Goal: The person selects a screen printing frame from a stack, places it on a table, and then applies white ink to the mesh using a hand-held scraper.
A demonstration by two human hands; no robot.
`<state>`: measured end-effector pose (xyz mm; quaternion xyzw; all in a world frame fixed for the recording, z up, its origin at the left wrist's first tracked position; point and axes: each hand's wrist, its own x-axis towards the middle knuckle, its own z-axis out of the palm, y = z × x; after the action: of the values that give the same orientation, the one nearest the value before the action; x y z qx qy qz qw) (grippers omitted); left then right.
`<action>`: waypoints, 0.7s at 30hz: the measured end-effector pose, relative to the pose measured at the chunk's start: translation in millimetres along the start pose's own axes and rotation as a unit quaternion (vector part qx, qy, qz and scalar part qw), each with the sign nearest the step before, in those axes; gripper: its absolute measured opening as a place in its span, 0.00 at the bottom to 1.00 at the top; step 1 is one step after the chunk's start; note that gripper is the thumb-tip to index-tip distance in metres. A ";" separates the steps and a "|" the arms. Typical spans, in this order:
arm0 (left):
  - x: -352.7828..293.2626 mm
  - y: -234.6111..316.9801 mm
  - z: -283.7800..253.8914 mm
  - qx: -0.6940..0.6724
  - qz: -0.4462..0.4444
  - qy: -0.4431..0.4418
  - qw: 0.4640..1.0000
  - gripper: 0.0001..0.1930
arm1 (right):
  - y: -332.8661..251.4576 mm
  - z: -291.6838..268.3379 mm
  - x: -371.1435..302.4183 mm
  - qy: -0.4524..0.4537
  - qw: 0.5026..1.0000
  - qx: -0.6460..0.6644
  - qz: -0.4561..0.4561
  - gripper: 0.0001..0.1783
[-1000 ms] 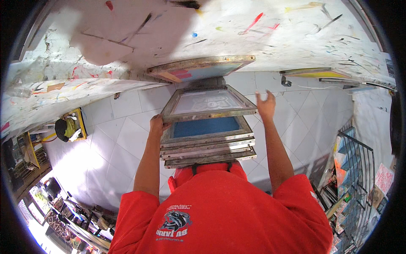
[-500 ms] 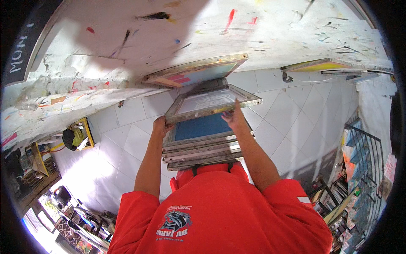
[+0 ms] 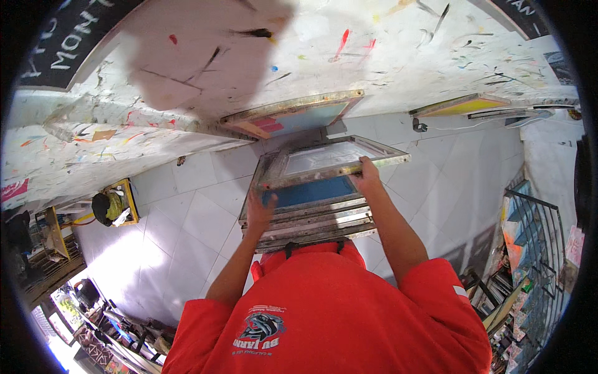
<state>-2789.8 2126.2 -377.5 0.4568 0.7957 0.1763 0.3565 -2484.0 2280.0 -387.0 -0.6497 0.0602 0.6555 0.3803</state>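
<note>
1. Frames: a stack of screen-printing frames (image 3: 314, 215) is carried in front of a red shirt (image 3: 336, 318), above a white tiled floor (image 3: 193, 218).
2. The left hand (image 3: 260, 214) is closed on the stack's left edge.
3. The top frame (image 3: 330, 161) (pale mesh, tilted) is gripped at its near edge by the right hand (image 3: 366, 176), fingers curled over it.
4. A paint-splattered table (image 3: 249, 68) is seen just beyond, with another frame (image 3: 293, 115) lying under its edge.
</note>
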 end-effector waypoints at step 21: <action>-65.1 -34.1 54.3 0.352 0.267 -0.069 0.895 0.47 | -132.0 -197.4 -132.7 0.118 0.971 0.167 -0.126 0.18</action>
<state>-2749.4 2050.5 -408.8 0.7584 0.6276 -0.0582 0.1660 -2266.5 2203.9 -242.4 -0.6522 0.1313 0.5014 0.5532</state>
